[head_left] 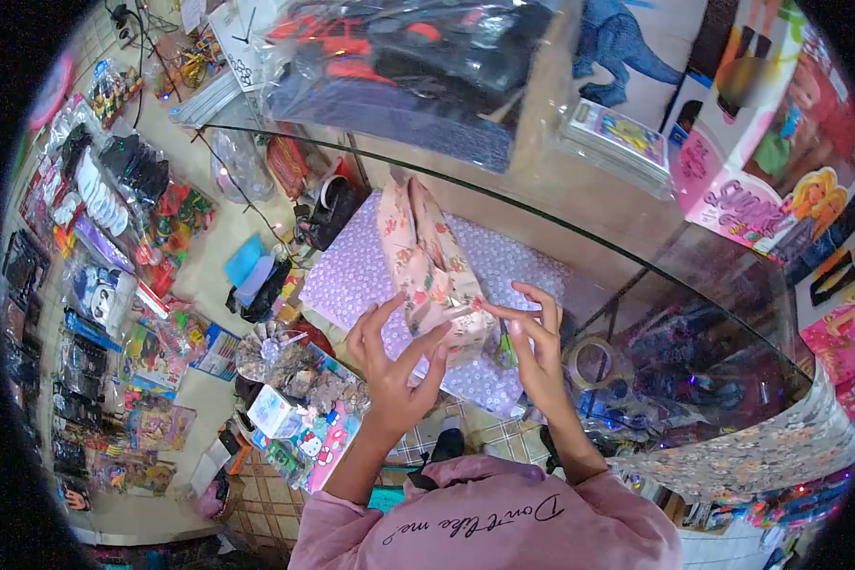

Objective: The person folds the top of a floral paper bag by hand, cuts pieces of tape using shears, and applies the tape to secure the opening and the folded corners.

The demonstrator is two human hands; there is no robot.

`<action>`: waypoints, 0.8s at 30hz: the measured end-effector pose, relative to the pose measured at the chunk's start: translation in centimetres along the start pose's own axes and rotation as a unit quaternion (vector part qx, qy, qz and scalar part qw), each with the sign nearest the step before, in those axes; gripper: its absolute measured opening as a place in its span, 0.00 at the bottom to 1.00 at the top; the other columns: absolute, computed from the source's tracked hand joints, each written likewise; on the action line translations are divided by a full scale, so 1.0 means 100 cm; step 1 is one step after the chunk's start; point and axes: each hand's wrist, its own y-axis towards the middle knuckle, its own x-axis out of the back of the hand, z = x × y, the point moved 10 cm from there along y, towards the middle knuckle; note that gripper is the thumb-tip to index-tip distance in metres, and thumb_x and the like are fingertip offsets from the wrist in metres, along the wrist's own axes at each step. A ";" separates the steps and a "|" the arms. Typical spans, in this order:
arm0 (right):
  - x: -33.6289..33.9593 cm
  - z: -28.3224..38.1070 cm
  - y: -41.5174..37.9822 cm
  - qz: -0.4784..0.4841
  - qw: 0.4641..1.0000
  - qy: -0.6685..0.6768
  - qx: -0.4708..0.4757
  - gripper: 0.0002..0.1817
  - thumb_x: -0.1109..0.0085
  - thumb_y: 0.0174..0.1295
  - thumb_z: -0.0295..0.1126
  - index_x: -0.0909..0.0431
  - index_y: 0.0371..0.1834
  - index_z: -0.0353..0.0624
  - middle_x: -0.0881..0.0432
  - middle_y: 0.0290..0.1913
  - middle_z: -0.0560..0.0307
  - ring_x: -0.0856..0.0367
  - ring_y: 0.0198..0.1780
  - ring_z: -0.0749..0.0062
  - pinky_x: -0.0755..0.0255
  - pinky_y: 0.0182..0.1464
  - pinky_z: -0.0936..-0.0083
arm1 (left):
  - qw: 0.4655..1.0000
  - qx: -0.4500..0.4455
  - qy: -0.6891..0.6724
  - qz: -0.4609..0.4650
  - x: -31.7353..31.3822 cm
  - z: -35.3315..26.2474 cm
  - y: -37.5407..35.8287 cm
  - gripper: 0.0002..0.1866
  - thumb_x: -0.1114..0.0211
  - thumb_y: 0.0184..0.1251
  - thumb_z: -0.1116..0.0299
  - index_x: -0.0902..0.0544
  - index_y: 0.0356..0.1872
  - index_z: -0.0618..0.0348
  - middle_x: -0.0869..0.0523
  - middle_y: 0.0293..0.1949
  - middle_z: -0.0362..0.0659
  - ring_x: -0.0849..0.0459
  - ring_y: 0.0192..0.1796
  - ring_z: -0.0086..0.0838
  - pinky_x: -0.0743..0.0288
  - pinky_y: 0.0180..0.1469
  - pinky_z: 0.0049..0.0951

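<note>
A package in pink floral paper [415, 249] lies lengthwise in front of me, its near end folded over with a shiny strip on it. My left hand [396, 369] rests at the near left side of the package, fingers spread and tips against the paper. From the right, my right hand [536, 344] reaches in with its index fingertip at the folded end; its other fingers stand apart. Below the package is a purple floral sheet [342, 273]. Green-handled scissors [505, 353], partly hidden, lie between the package and my right hand.
A roll of tape [592, 364] sits right of my right hand. The edge of a glass shelf [503, 195] crosses behind the package, with bagged goods and a boxed doll [779, 133] above. Several packets [161, 351] cover the left side. A Hello Kitty box [318, 442] stands near my left forearm.
</note>
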 end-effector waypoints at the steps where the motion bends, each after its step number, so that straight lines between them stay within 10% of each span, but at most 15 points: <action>1: 0.004 0.004 -0.004 -0.001 1.000 -0.015 0.006 0.17 0.52 0.71 0.39 0.17 0.56 0.51 0.32 0.63 0.48 0.41 0.66 0.58 0.51 0.68 0.61 | 1.000 -0.010 0.002 -0.010 0.002 -0.007 -0.005 0.12 0.32 0.55 0.66 0.10 0.41 0.46 0.26 0.60 0.51 0.38 0.64 0.47 0.49 0.68 0.45; 14: 0.078 -0.149 -0.140 -0.048 0.923 -0.352 -0.147 0.30 0.43 0.58 0.26 0.34 0.67 0.46 0.32 0.61 0.42 0.37 0.65 0.43 0.44 0.65 0.48 | 0.961 -0.089 -0.227 0.131 -0.101 -0.090 -0.114 0.13 0.30 0.51 0.73 0.12 0.40 0.48 0.18 0.49 0.38 0.25 0.53 0.35 0.35 0.57 0.38; 24: 0.094 -0.152 -0.138 -0.079 0.949 -0.284 -0.110 0.14 0.40 0.58 0.25 0.19 0.49 0.42 0.23 0.46 0.48 0.26 0.52 0.51 0.38 0.57 0.57 | 0.953 -0.015 -0.254 0.165 -0.146 -0.089 -0.146 0.10 0.33 0.58 0.73 0.14 0.41 0.53 0.18 0.47 0.40 0.23 0.52 0.38 0.33 0.57 0.38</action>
